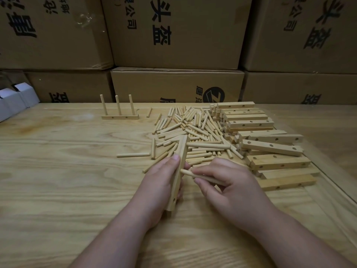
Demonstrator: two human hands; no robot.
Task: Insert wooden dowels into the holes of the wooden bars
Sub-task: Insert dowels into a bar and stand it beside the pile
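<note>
Left hand grips wooden bar, long axis running away from you, above table. Right hand pinches dowel, lying crosswise, tip aimed left at bar's side. Your dowel tip sits just beside bar; hole there hidden.

Left hand grips wooden bar, which stands tilted just before dowel pile. Right hand pinches dowel, its tip at the bar's side.
</note>
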